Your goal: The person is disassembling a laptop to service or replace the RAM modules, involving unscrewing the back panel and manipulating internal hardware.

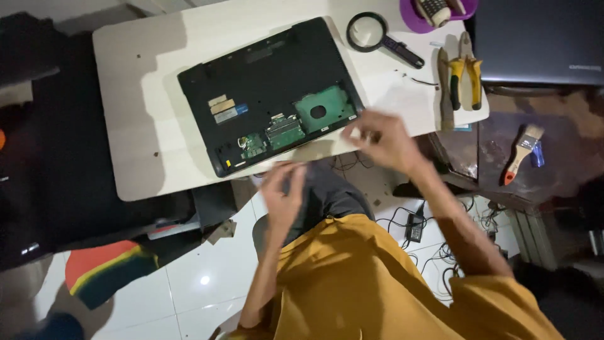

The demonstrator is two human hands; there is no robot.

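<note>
A black laptop (270, 88) lies upside down on a small white table (145, 126), its bottom panel off so green circuit boards show near the front edge. My right hand (384, 141) hovers at the laptop's front right corner, fingers pinched around something small and pale that I cannot make out. Below the table's front edge my left hand (283, 195) is raised, fingers loosely curled, and it holds nothing that I can see. An orange shirt covers my arms and lap.
A black magnifying glass (377, 36), yellow-handled pliers (465, 75) and a purple dish (437, 16) lie at the table's right end. A paintbrush (521, 151) rests on a dark surface to the right, below a closed grey laptop (541, 38). Cables and a charger (415, 226) lie on the tiled floor.
</note>
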